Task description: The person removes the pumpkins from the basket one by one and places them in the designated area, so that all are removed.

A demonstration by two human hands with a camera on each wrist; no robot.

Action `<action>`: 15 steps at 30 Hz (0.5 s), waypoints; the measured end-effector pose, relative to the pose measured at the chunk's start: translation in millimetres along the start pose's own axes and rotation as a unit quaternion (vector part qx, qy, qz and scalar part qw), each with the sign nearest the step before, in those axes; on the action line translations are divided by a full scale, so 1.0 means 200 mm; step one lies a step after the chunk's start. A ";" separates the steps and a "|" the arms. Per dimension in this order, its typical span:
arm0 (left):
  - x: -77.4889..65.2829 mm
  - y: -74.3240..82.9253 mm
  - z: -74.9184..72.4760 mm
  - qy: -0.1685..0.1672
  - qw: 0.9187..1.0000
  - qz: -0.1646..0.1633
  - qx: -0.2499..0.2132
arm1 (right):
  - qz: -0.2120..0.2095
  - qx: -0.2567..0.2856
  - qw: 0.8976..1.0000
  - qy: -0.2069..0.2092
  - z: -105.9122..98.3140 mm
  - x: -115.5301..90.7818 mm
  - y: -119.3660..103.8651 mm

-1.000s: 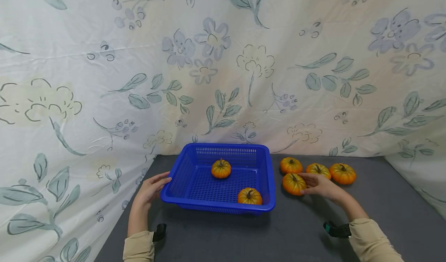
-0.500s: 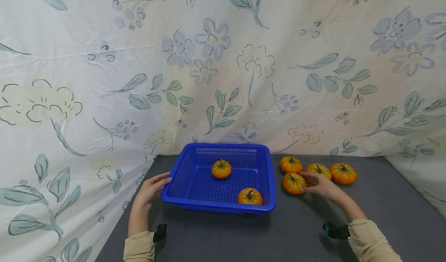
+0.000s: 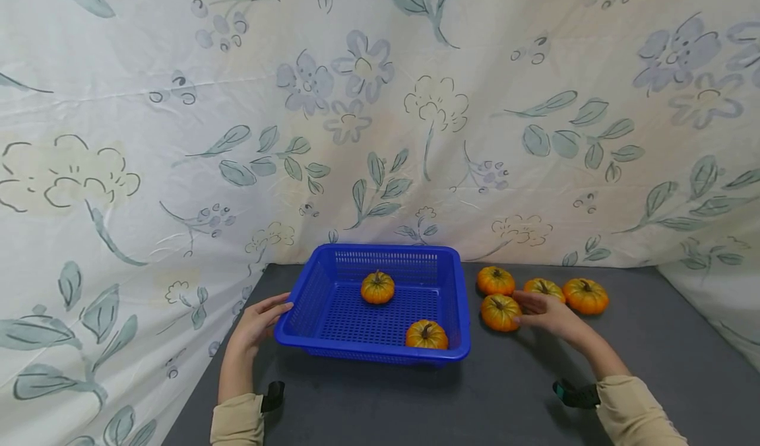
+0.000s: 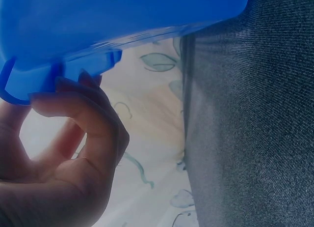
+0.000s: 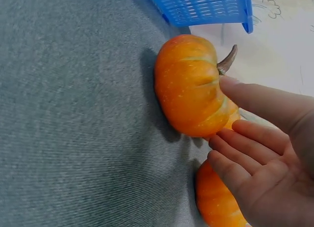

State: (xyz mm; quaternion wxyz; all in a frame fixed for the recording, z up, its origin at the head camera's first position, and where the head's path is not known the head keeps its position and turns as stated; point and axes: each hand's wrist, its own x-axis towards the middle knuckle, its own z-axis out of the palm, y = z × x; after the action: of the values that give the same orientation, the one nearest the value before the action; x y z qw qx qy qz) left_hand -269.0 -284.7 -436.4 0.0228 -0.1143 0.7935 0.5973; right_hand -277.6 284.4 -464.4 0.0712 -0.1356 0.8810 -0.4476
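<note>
In the head view, my left hand (image 3: 258, 320) grips the left rim of a blue plastic basket (image 3: 372, 352). The left wrist view shows curled fingers (image 4: 73, 104) under that rim. Inside the basket lie two small orange pumpkins, one toward the back (image 3: 377, 287) and another at the front right corner (image 3: 427, 335). To the basket's right, my right hand (image 3: 549, 315) is beside the nearest loose pumpkin (image 3: 500, 313). Seen from the right wrist, its fingers are extended, and the thumb (image 5: 233, 89) lies close to this pumpkin's brown stem (image 5: 227, 61).
Behind the near pumpkin stand three more, at the left (image 3: 495, 280), in the middle (image 3: 544, 289) and at the right (image 3: 585, 296). A dark grey cloth (image 3: 368, 406) covers the table. A floral curtain (image 3: 380, 189) hangs along its back edge.
The right hand and its thumb have shifted very slightly beside the near pumpkin. My left hand, the basket and the other pumpkins stay where they were.
</note>
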 end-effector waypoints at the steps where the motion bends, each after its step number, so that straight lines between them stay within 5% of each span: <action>1: 0.00 0.00 0.00 -0.001 1.000 0.000 -0.001 | 0.002 -0.001 1.000 0.002 0.00 0.00 0.00; 15: 0.00 0.00 0.00 -0.001 1.000 0.001 -0.002 | 0.008 -0.005 0.999 0.037 -0.04 0.05 -0.15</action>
State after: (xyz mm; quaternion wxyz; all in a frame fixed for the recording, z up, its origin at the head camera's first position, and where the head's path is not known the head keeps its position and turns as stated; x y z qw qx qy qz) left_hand -268.9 -285.0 -436.1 0.0227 -0.1129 0.7925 0.5990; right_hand -284.3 270.8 -436.0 0.0418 -0.1125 0.8863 -0.4473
